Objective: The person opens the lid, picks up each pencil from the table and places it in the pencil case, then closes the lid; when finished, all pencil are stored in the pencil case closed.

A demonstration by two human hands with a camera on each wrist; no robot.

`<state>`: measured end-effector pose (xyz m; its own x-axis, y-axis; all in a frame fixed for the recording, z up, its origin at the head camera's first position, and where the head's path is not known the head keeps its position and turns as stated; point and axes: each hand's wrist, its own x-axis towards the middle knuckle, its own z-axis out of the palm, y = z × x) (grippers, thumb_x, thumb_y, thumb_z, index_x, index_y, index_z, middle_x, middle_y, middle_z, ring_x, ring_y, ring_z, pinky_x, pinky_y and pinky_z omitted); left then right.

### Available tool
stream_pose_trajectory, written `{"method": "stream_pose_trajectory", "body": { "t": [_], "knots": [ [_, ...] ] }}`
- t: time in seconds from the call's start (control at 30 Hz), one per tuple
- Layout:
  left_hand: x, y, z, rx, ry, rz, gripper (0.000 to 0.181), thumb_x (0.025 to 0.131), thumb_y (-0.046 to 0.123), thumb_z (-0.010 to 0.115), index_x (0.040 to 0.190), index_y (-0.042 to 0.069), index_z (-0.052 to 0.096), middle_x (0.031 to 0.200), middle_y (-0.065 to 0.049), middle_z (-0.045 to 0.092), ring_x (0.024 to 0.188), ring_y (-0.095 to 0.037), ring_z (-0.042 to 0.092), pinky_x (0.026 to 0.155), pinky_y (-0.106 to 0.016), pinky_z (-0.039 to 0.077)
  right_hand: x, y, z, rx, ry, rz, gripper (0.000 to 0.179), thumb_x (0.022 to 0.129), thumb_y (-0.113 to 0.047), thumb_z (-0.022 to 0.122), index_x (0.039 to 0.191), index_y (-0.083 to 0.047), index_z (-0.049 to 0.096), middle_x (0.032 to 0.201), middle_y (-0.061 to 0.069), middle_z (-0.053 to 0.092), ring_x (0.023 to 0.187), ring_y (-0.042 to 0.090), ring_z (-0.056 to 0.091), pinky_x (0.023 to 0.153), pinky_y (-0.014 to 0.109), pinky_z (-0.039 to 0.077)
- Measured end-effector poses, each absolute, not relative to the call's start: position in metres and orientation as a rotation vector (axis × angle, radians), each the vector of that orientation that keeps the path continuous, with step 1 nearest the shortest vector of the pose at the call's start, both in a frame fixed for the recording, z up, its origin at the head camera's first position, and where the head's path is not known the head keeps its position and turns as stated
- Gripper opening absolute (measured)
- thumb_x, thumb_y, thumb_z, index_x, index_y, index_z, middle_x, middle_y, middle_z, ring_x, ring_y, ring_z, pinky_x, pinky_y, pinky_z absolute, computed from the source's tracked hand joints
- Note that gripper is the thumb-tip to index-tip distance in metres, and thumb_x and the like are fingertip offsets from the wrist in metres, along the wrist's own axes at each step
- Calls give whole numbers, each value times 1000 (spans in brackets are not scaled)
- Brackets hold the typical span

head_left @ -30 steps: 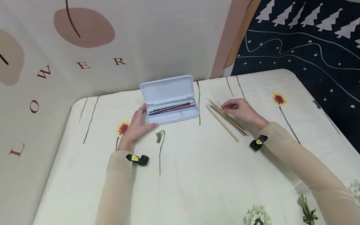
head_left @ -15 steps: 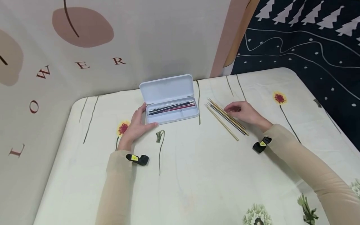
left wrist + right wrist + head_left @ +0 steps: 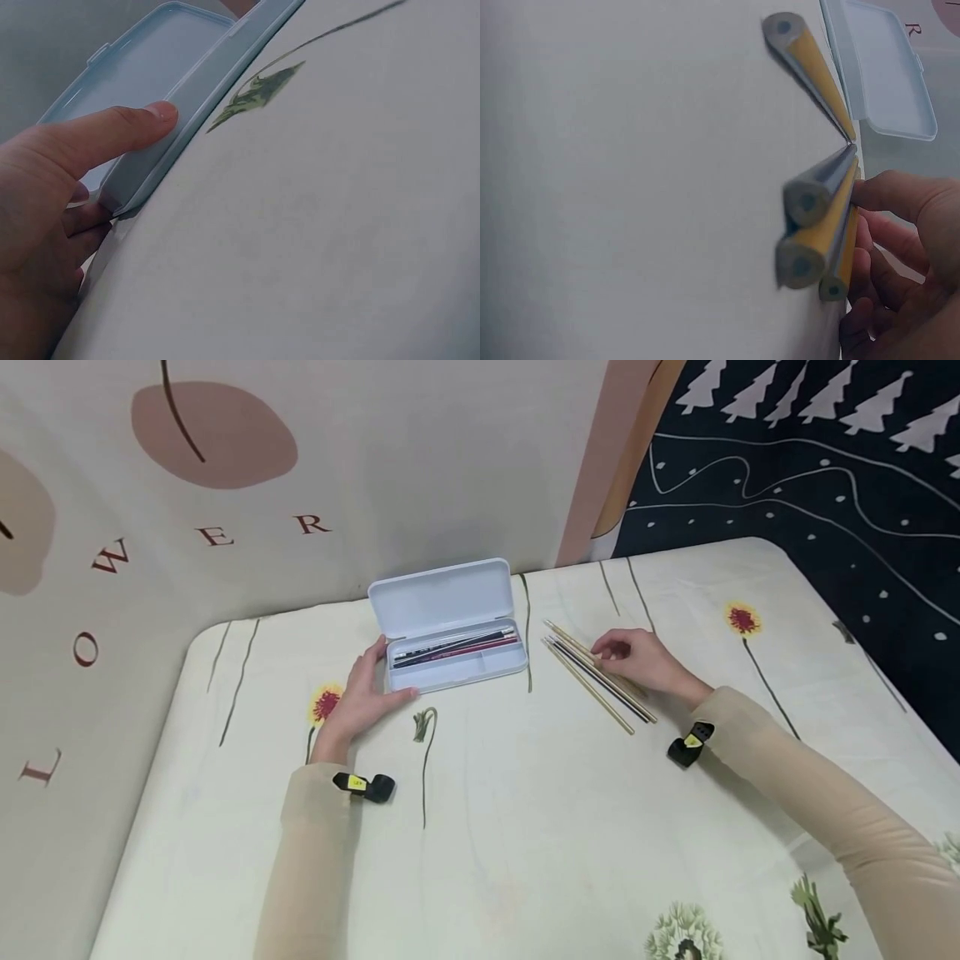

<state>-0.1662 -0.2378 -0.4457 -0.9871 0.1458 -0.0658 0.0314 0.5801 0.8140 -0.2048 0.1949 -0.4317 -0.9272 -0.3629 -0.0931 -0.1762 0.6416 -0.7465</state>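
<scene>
My left hand (image 3: pixel 363 693) grips the near left corner of an open light-blue pencil case (image 3: pixel 442 680), its thumb along the front wall and its fingers behind the left end. Several dark pencils and a red one (image 3: pixel 491 646) lie in the case's back compartment. To the right, several gold and dark pencils (image 3: pixel 592 689) lie slanted on the tablecloth. Over them, my right hand (image 3: pixel 643 660) pinches the rightmost gold pencil (image 3: pixel 843 262) between thumb and fingers. In the right wrist view, another gold pencil (image 3: pixel 810 64) lies apart from the others, their blunt ends facing the camera.
The raised lid (image 3: pixel 442 599) of the case stands close to the pale printed wall (image 3: pixel 450 460). A cream tablecloth (image 3: pixel 510 810) with flower prints covers the table. A dark hanging with white trees (image 3: pixel 795 543) borders the right side.
The right hand drew back slightly, then closed in on the rightmost gold pencil, which has separated a little from the rest. The left hand stays on the pencil case.
</scene>
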Motion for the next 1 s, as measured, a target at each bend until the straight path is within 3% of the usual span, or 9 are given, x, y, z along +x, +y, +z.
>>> {"method": "stream_pose_trajectory", "body": {
  "t": [0.63,0.83,1.0],
  "knots": [
    [-167,-237,-445,132,2669,1376,103,80,21,80,155,8,11,155,-14,24,143,-29,13,115,-49,7,-209,198,-428,-479,2569,-1282,19,91,-7,65,108,0,71,98,13,67,88,23,55,76,25,43],
    [-166,-237,-445,131,2668,1375,103,80,22,80,156,9,11,156,-14,23,144,-29,12,115,-50,7,-209,190,-423,-476,2554,-1304,18,91,-7,65,107,0,71,99,13,68,87,21,55,73,23,43],
    [-166,-237,-445,124,2671,1365,103,80,22,80,156,9,11,156,-13,23,144,-29,12,115,-49,7,-198,177,-400,-494,2552,-1312,18,91,0,62,106,8,68,97,20,66,83,24,56,69,23,44]
  ]
}}
